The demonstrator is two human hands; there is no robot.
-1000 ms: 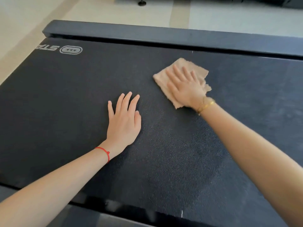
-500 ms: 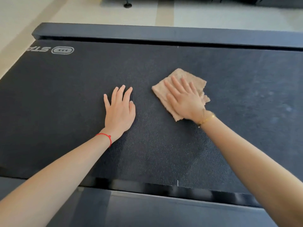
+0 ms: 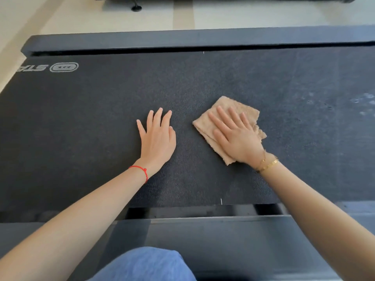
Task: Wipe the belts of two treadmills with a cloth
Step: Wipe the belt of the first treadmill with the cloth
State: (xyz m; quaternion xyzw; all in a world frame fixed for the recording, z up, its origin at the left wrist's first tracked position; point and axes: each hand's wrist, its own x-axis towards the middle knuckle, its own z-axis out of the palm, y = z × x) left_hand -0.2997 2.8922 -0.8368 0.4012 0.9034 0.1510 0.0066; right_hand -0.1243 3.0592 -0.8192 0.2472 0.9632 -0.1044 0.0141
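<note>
A black textured treadmill belt (image 3: 91,122) fills most of the view, with a grey logo at its far left. A folded tan cloth (image 3: 242,107) lies near the belt's middle. My right hand (image 3: 235,134) presses flat on the cloth with straight fingers, covering most of it. To the left of the cloth, my left hand (image 3: 157,138) rests flat on the bare belt, fingers straight and holding nothing.
Dark side rails run along the far edge (image 3: 182,40) and the near edge (image 3: 203,240) of the belt. Pale dusty marks (image 3: 361,102) show on the belt at the right. A blue-clad knee (image 3: 146,264) is at the bottom. Beyond lies a light floor with another machine's base (image 3: 136,7).
My right hand has drawn the cloth toward the near rail. The view has pulled back, so the near rail and my knee now show.
</note>
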